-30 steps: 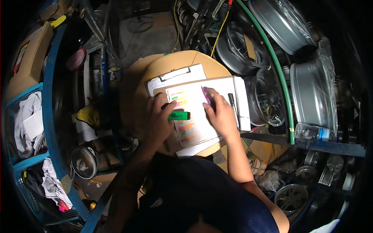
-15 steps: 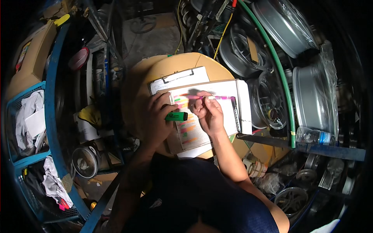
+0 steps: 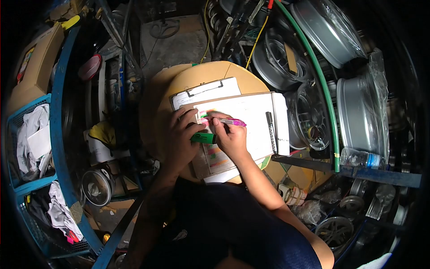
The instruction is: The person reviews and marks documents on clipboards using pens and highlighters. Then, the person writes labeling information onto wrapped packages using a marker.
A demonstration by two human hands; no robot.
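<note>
Fingers closed round a pink pen [image 3: 236,122], my right hand [image 3: 231,136] rests on the paper with the pen's tip at the coloured rows. My left hand [image 3: 182,136] holds a green highlighter [image 3: 204,137] and lies on the left edge of the sheet. The printed paper [image 3: 255,134] has pink, orange and green marked rows, partly hidden by both hands. A black marker [image 3: 270,125] lies on its right side. Behind the paper is a clipboard [image 3: 210,93] with a white sheet.
A round cardboard-covered table [image 3: 244,76] bears the papers. Metal wheel rims [image 3: 358,116] and a plastic bottle [image 3: 358,158] are at the right, past a green pole [image 3: 326,89]. Blue crates [image 3: 33,184] with cloths stand at the left.
My right hand took up the pink pen, turned it and moved left and down onto the marked rows. My left hand stays nearly in place with the green highlighter.
</note>
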